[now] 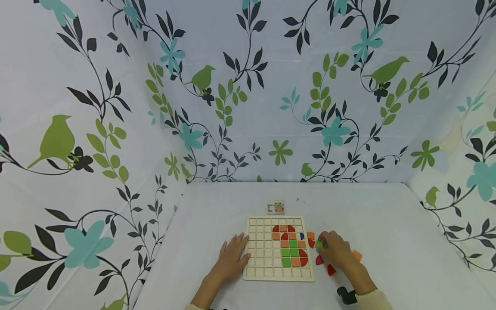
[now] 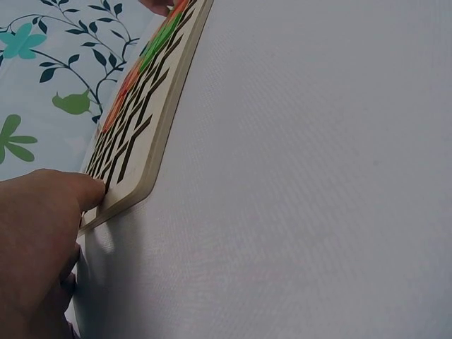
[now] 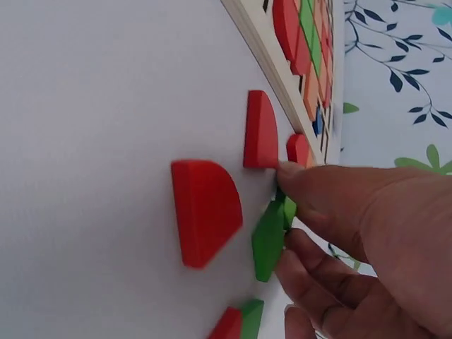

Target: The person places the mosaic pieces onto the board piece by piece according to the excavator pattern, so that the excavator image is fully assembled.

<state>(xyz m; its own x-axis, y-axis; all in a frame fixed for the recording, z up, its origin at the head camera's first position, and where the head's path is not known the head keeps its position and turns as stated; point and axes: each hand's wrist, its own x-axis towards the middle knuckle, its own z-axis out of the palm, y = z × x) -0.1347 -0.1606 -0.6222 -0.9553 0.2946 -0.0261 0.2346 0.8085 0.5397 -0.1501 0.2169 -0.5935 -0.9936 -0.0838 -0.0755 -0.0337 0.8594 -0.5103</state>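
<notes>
Your left hand is lying open at the left edge of the wooden grid board, its fingers extending loosely and its thumb touching the rim. Your right hand is closing thumb and fingers on a green piece, holding it just beside the board's right edge. Red pieces are lying loose around that hand, and coloured blocks are filling some of the board's cells.

booth-like space within bird-printed cloth walls
</notes>
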